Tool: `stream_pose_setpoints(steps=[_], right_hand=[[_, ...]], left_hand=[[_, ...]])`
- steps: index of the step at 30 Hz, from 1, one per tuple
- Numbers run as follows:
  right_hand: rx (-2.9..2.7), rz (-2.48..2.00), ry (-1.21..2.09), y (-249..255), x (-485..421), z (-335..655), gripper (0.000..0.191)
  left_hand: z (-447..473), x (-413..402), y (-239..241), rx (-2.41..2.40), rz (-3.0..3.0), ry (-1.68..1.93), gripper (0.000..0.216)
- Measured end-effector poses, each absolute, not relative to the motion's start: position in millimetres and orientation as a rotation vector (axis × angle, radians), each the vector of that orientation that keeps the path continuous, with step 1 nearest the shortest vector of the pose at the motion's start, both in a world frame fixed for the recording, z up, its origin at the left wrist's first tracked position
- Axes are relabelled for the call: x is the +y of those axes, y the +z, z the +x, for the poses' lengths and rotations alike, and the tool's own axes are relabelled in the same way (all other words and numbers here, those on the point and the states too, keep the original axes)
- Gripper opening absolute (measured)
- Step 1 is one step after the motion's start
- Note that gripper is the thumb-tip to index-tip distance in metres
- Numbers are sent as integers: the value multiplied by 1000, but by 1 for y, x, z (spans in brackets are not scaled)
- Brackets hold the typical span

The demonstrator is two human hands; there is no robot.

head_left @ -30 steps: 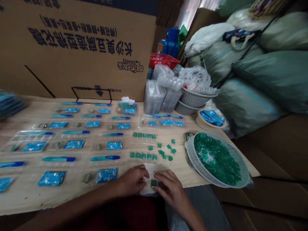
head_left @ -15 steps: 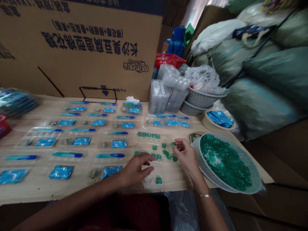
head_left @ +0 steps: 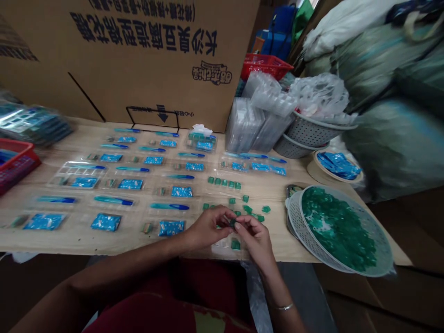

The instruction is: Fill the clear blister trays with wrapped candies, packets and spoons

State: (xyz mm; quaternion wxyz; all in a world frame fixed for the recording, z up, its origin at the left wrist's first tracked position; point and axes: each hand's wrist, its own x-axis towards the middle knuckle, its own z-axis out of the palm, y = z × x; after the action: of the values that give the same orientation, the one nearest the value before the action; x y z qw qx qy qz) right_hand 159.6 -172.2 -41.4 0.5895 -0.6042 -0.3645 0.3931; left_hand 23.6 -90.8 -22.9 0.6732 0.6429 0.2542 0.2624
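My left hand (head_left: pixel 212 226) and my right hand (head_left: pixel 255 237) meet over the near edge of the table. Their fingertips pinch one small dark green cube (head_left: pixel 232 223) between them. Just beyond lie several loose translucent green cubes (head_left: pixel 247 209), and a row of green cubes (head_left: pixel 224 183) sits in a clear plastic tray. Another green cube (head_left: pixel 235 243) rests in a clear tray below my hands. The hands partly cover the nearer tray of cubes. To the right, a white mesh basket (head_left: pixel 294 217) holds a heap of green cubes.
Clear trays with blue packets (head_left: pixel 172 227) and blue pens (head_left: pixel 169 206) stand in rows on the left. A large cardboard box (head_left: pixel 145 83) stands behind them. Stacked clear trays (head_left: pixel 244 125), grey baskets (head_left: pixel 308 132) and a bowl of blue packets (head_left: pixel 338 165) line the back right.
My right hand has come left from the loose cubes, bringing a green cube to my left hand. The left hand's fingers have closed on it. The camera view has shifted.
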Motion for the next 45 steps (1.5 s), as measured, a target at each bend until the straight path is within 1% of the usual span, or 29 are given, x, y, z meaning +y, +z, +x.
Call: stream_pose_setpoints(steps=[4,9,12,14,15,18,20,22,24,27,30,32,34,37,40,45], right_hand=[[-679,-1299,1027,-43,-170,153,24],[-517,-1097,1217,-43,-169,149,33],[-502,-1057,1217,-44,-168,146,28],[-509,-1097,1168,-45,-169,145,25],[-504,-1126,1146,-46,-170,145,25],[-459,-1186,1111,-47,-175,149,28],[-441,-1198,1092,-47,-179,153,29],[-481,-1217,1063,-45,-183,157,27],[-582,-1266,1023,-42,-186,159,24],[-798,-1351,927,-37,-187,153,17],[-960,-1391,821,-32,-185,144,14],[-974,-1380,827,-30,-184,141,14],[-930,-1325,923,-29,-182,142,16],[-865,-1229,1079,-30,-181,144,19],[-833,-1218,1084,-32,-182,143,20],[-817,-1195,1052,-34,-188,145,20]], left_hand=[[24,-88,-20,621,1317,590,19],[19,-81,-17,584,1114,498,29],[18,-79,-16,529,1107,432,22],[17,-79,-15,516,1252,431,13],[16,-79,-15,511,1374,446,15],[15,-77,-15,465,1798,496,35],[13,-75,-18,438,2005,498,43],[11,-74,-21,449,2128,503,42],[8,-75,-22,491,2191,542,34],[5,-82,-19,556,2093,573,22],[6,-89,-14,611,1830,554,21],[7,-91,-12,638,1668,561,15],[8,-89,-12,641,1505,541,11],[7,-86,-12,613,1319,467,19],[7,-86,-11,592,1308,452,27],[3,-90,-6,578,1414,472,24]])
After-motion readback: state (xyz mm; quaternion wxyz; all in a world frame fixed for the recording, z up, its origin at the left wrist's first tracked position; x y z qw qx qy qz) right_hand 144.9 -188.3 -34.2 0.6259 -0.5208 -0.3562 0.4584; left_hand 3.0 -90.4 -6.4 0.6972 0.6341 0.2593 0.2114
